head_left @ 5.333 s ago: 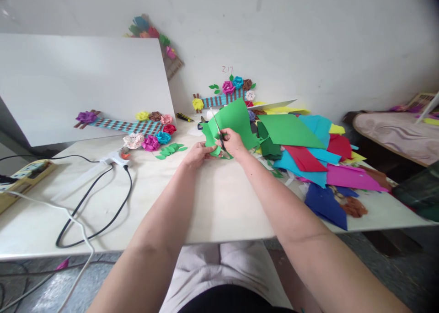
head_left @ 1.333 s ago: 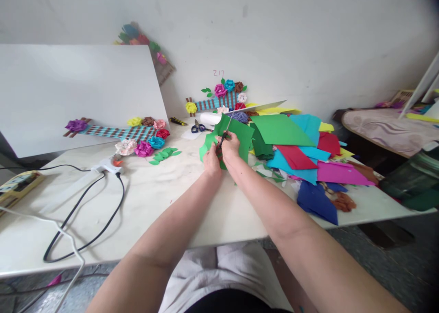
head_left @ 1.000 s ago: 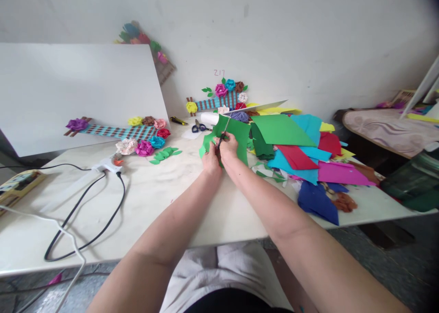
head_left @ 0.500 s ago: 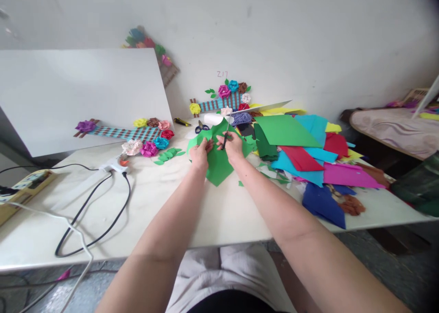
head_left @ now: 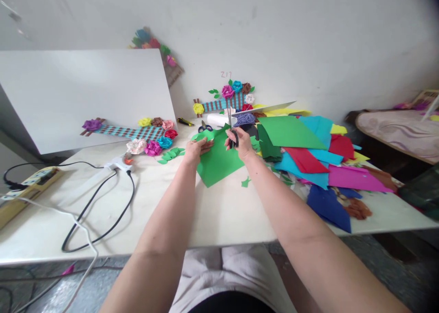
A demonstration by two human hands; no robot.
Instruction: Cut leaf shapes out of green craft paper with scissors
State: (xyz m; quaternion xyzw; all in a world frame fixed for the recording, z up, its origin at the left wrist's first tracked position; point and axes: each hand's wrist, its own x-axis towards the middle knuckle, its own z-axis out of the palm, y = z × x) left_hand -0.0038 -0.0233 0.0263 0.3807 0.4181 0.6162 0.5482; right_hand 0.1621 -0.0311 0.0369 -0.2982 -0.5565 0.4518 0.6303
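My left hand (head_left: 198,149) is closed on the left side of a green paper sheet (head_left: 219,163), whose upper edge is cut ragged. In my right hand (head_left: 241,143) is a pair of scissors (head_left: 230,116), with my fingers at the black handles and the blades pointing up and away from me, over the sheet's upper right part. Several cut green leaves (head_left: 171,155) lie in a small heap left of my left hand. A small green scrap (head_left: 246,182) rests on the table below my right wrist.
A second pair of scissors (head_left: 205,127), a box cutter (head_left: 185,121) and a white roll (head_left: 219,120) lie behind the sheet. Coloured sheets (head_left: 291,132) pile up at right. Two flower-trimmed woven pieces (head_left: 133,132) lean at the back. A hot glue gun (head_left: 118,163) with cables sits at left.
The green sheet has turned and lies flatter. My right hand with the scissors has shifted slightly right, and the blades point more upright. A green scrap now shows fully beside the sheet.
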